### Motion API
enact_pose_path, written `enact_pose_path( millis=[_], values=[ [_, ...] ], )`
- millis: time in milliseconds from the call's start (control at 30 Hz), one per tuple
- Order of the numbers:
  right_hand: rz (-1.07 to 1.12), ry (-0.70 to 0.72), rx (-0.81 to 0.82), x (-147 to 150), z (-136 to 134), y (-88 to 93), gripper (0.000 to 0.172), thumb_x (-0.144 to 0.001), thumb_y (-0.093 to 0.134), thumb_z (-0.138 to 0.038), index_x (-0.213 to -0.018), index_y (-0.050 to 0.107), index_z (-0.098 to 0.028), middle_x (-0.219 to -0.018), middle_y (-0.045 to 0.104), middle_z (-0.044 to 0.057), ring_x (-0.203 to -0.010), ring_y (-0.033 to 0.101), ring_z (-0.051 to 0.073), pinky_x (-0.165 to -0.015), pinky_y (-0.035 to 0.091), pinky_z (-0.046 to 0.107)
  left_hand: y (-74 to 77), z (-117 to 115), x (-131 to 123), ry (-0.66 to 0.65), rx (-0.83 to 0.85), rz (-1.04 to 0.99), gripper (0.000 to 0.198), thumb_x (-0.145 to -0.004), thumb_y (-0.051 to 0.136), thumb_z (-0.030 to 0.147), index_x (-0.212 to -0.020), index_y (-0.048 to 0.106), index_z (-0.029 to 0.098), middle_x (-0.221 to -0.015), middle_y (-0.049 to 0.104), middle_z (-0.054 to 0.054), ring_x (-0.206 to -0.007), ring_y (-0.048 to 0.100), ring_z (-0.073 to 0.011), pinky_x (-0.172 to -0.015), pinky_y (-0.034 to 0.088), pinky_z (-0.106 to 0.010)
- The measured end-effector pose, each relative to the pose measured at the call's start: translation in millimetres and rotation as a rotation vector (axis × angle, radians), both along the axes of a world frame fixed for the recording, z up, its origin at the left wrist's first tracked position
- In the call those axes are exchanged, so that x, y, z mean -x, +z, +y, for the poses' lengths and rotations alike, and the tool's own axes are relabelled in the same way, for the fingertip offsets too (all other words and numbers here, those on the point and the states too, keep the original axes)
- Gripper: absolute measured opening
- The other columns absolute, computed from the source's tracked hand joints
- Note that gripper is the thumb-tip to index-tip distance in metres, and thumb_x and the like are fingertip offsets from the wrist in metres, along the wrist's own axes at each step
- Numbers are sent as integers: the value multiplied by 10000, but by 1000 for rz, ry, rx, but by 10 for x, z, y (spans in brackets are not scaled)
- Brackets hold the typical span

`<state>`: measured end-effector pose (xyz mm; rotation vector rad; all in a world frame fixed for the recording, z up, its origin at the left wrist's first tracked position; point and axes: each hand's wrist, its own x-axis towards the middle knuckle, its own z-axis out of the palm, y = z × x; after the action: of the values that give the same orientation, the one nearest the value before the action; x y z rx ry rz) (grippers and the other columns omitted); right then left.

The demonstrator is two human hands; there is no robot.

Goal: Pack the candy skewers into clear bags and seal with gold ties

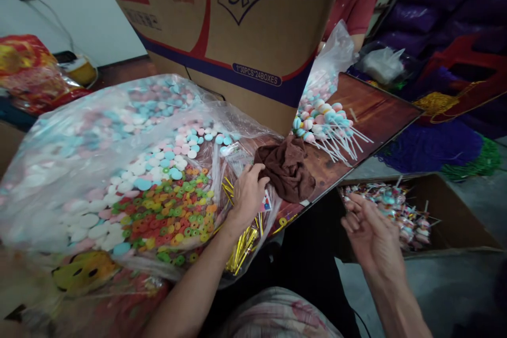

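My left hand (249, 193) reaches over a clear plastic bag holding gold twist ties (243, 249) and a small printed card (266, 202). Its fingers are loosely bent and apart, with nothing visible in them, close to a crumpled brown cloth (291, 169). My right hand (370, 229) hovers above the near side of an open cardboard box (461, 227) of wrapped candy sticks (412, 222). Its fingers are half curled, and I see nothing in them. Left of my left hand lie ring candies (170, 216) and pastel candy discs (99, 222) in large clear plastic.
A tall printed carton (253, 47) stands on the brown table (380, 105). Unwrapped candies on white sticks (328, 124) lie beside it. Behind sits a person in a red shirt (358, 2). Purple strands (435, 150) lie on the floor at right.
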<state>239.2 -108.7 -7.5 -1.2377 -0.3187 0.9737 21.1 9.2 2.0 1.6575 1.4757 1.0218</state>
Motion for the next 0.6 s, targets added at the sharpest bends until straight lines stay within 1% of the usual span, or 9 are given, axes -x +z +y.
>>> enact_pose_path(
  millis=[33, 100, 200, 267, 333, 400, 433, 500, 600],
  values=[
    [-48, 38, -6, 77, 28, 7, 305, -698, 801, -394, -906, 731, -182, -742, 597, 9, -503, 367, 50, -443, 310, 201, -26, 22, 2, -19, -11, 11, 96, -766, 666, 126, -794, 687, 216, -786, 552, -37, -750, 501, -202, -755, 353, -293],
    [-176, 131, -28, 293, 95, 27, 248, -758, 757, -376, -908, 719, -183, -709, 592, 3, -510, 384, 64, -456, 308, 216, -54, 31, -22, -22, -56, 12, 138, -831, 600, 152, -714, 647, 210, -740, 553, -31, -716, 491, -188, -734, 340, -281],
    [-478, 300, -43, 619, 247, 49, 232, -874, 638, -376, -1005, 692, -193, -774, 625, 18, -565, 452, 100, -530, 391, 252, -47, -8, -89, 20, -98, -22, 196, -884, 561, 235, -698, 621, 215, -677, 533, -9, -641, 456, -166, -682, 316, -268],
    [-706, 392, -78, 759, 373, 38, 284, -904, 590, -362, -1131, 651, -202, -929, 643, 47, -647, 519, 125, -634, 464, 290, -25, -41, -121, 24, -76, -13, 218, -913, 526, 281, -725, 616, 219, -635, 509, 6, -594, 434, -157, -645, 306, -267],
    [-916, 442, -121, 829, 489, 0, 349, -913, 562, -346, -1233, 597, -211, -1096, 618, 81, -805, 582, 172, -766, 499, 343, -2, -62, -112, -15, -41, 31, 208, -933, 484, 284, -791, 621, 221, -640, 522, 9, -591, 456, -156, -638, 324, -267],
    [-1064, 462, -125, 850, 570, -57, 379, -921, 532, -341, -1274, 567, -209, -1185, 584, 106, -967, 589, 219, -864, 495, 388, 14, -70, -43, -95, -22, 71, 190, -941, 444, 238, -897, 628, 216, -716, 585, -6, -657, 530, -164, -676, 374, -270],
    [-1106, 468, -106, 851, 592, -88, 379, -926, 518, -342, -1276, 564, -205, -1193, 578, 113, -991, 588, 228, -878, 496, 396, 17, -72, 14, -129, -20, 91, 199, -939, 429, 207, -953, 628, 212, -774, 618, -18, -711, 567, -169, -713, 400, -274],
    [-1141, 472, -64, 845, 608, -146, 372, -929, 510, -340, -1266, 568, -195, -1173, 578, 113, -905, 604, 209, -844, 515, 386, 4, -75, 154, -160, -27, 153, 233, -924, 427, 162, -1053, 616, 204, -892, 655, -45, -838, 611, -184, -797, 432, -291],
    [-1151, 462, -45, 847, 594, -203, 351, -924, 517, -314, -1247, 580, -193, -1142, 580, 101, -768, 588, 170, -775, 531, 363, -52, -82, 344, -154, -33, 359, 226, -849, 568, 184, -1068, 620, 193, -979, 636, -79, -949, 600, -234, -846, 441, -337]
  ],
)
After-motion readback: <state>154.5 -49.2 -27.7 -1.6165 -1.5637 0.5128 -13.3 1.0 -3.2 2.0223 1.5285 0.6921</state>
